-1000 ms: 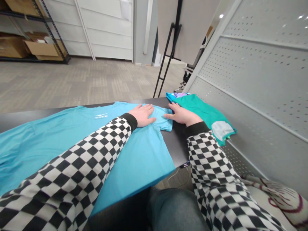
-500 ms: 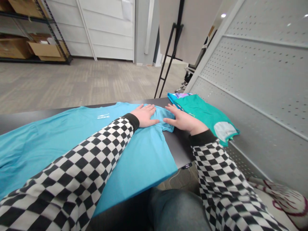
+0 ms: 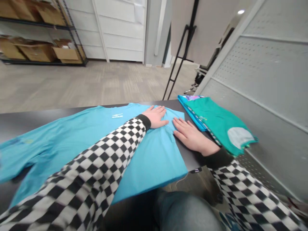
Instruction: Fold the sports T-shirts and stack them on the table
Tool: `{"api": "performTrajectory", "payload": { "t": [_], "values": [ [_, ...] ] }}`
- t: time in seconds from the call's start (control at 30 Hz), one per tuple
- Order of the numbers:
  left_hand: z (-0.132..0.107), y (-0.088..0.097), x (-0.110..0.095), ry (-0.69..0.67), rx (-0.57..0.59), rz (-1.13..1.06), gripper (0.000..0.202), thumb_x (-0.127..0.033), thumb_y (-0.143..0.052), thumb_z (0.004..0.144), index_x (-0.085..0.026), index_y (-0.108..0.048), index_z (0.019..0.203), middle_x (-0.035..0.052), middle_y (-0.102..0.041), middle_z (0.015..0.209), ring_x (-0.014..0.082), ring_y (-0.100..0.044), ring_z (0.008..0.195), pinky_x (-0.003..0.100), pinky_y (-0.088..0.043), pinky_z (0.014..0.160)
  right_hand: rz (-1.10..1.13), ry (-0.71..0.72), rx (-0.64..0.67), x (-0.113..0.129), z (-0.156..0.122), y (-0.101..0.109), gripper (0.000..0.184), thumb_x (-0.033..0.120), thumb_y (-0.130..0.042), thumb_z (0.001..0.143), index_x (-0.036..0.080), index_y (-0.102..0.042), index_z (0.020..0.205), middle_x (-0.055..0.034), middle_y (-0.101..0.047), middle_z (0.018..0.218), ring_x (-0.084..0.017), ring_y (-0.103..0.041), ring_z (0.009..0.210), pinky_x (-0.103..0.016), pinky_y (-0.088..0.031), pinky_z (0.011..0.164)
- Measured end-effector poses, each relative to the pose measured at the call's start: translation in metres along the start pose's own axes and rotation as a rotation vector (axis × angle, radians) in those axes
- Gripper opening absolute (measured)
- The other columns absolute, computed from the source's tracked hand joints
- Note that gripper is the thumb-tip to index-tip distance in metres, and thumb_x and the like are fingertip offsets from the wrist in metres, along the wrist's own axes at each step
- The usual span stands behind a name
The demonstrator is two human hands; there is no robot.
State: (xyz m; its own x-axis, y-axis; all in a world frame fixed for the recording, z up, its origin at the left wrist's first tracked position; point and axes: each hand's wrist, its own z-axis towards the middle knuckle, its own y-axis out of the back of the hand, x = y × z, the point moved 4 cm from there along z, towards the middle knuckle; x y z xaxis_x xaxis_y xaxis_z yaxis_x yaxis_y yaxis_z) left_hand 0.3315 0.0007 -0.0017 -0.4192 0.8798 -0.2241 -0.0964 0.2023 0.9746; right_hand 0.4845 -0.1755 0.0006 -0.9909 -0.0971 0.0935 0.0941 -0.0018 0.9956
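A light blue T-shirt with a small white logo lies spread over the dark table, its lower edge hanging past the near side. My left hand presses flat on the shirt near its right shoulder, fingers stretched out. Just to the right, my right hand lies palm down with extended fingers, its fingertips at the edge of the shirt's right sleeve. Neither hand grips anything. Part of the shirt is hidden under my left forearm.
Folded garments, a green one over a blue one, lie at the table's right end. A grey perforated panel rises beside them. Beyond the table stand a black easel stand and a shelf with cardboard boxes.
My right hand has moved toward me, off the sleeve to its edge. The sleeve, bunched before, now lies flatter and points right. My left hand stays on the shirt. The view has shifted left.
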Motion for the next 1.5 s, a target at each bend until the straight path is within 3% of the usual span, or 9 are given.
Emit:
{"api": "performTrajectory", "payload": {
  "t": [0.23,0.4,0.5,0.57,0.7,0.8,0.9,1.2,1.5],
  "values": [
    [-0.032,0.035,-0.027,-0.022,-0.302,0.242,0.060,-0.035,-0.041,0.114,-0.015,-0.053,0.169,0.0123,-0.047,0.178,0.0270,-0.039,0.168,0.052,-0.016,0.143,0.052,-0.017,-0.101,-0.026,0.014,-0.027,0.072,0.061,-0.034,0.113,0.025,-0.050,0.174,-0.0106,-0.046,0.179,-0.035,-0.034,0.170,-0.064,-0.028,0.138],
    [-0.145,0.064,-0.039,0.064,-0.298,0.151,0.059,-0.048,-0.046,0.113,-0.018,-0.059,0.163,0.0134,-0.058,0.170,0.0292,-0.054,0.157,0.056,-0.025,0.139,0.239,-0.049,-0.211,-0.053,0.016,-0.037,0.079,0.074,-0.035,0.108,0.028,-0.056,0.169,-0.0137,-0.051,0.174,-0.037,-0.037,0.168,-0.062,-0.026,0.139],
    [-0.240,0.069,0.004,0.313,-0.261,0.066,0.065,-0.053,-0.046,0.113,-0.017,-0.053,0.166,0.0148,-0.054,0.173,0.0313,-0.050,0.161,0.057,-0.028,0.138,0.291,-0.129,-0.371,-0.054,0.024,-0.025,0.097,0.086,-0.030,0.102,0.018,-0.063,0.162,-0.0239,-0.054,0.170,-0.044,-0.040,0.165,-0.063,-0.027,0.138],
    [-0.298,0.071,0.052,0.572,-0.271,0.050,0.063,-0.050,-0.041,0.114,-0.015,-0.054,0.165,0.0174,-0.054,0.173,0.0326,-0.050,0.161,0.054,-0.031,0.136,0.257,-0.169,-0.430,-0.029,0.036,-0.012,0.103,0.087,-0.027,0.101,0.011,-0.064,0.160,-0.0286,-0.054,0.168,-0.049,-0.039,0.165,-0.068,-0.025,0.137],
    [-0.371,0.073,0.139,0.910,-0.191,0.028,0.059,-0.037,-0.031,0.115,-0.011,-0.057,0.162,0.0213,-0.058,0.168,0.0328,-0.052,0.159,0.047,-0.038,0.132,0.153,-0.028,-0.339,0.086,0.064,0.003,0.082,0.064,-0.028,0.112,0.009,-0.051,0.168,-0.0233,-0.048,0.175,-0.043,-0.033,0.170,-0.070,-0.024,0.137],
    [-0.389,0.069,0.173,0.969,-0.133,0.005,0.061,-0.034,-0.033,0.112,-0.012,-0.053,0.166,0.0220,-0.049,0.175,0.0361,-0.046,0.163,0.053,-0.037,0.131,0.081,0.056,-0.143,0.175,0.075,-0.009,0.075,0.057,-0.026,0.115,0.011,-0.049,0.170,-0.0193,-0.042,0.180,-0.039,-0.032,0.171,-0.067,-0.027,0.137],
    [-0.395,0.059,0.186,0.980,-0.104,-0.009,0.067,-0.041,-0.036,0.112,-0.019,-0.041,0.174,0.0167,-0.031,0.186,0.0357,-0.030,0.172,0.057,-0.028,0.136,-0.004,0.067,-0.006,0.218,0.073,-0.029,0.080,0.062,-0.028,0.115,0.010,-0.042,0.175,-0.0181,-0.034,0.183,-0.040,-0.029,0.171,-0.066,-0.027,0.136],
    [-0.403,0.047,0.207,0.946,-0.116,-0.022,0.083,-0.062,-0.029,0.113,-0.014,-0.026,0.181,0.0183,-0.015,0.189,0.0350,-0.015,0.176,0.057,-0.012,0.140,-0.052,0.129,0.002,0.211,0.060,-0.030,0.086,0.069,-0.027,0.114,0.015,-0.033,0.180,-0.0172,-0.029,0.185,-0.039,-0.028,0.172,-0.065,-0.025,0.138],
    [-0.397,0.074,0.194,0.954,-0.190,0.044,0.069,-0.045,-0.034,0.116,-0.009,-0.037,0.175,0.0207,-0.025,0.187,0.0355,-0.022,0.174,0.060,-0.013,0.140,-0.037,0.128,0.005,0.216,0.058,-0.029,0.088,0.071,-0.027,0.114,0.013,-0.035,0.179,-0.0179,-0.030,0.185,-0.039,-0.027,0.172,-0.064,-0.023,0.138]
  ]
}}
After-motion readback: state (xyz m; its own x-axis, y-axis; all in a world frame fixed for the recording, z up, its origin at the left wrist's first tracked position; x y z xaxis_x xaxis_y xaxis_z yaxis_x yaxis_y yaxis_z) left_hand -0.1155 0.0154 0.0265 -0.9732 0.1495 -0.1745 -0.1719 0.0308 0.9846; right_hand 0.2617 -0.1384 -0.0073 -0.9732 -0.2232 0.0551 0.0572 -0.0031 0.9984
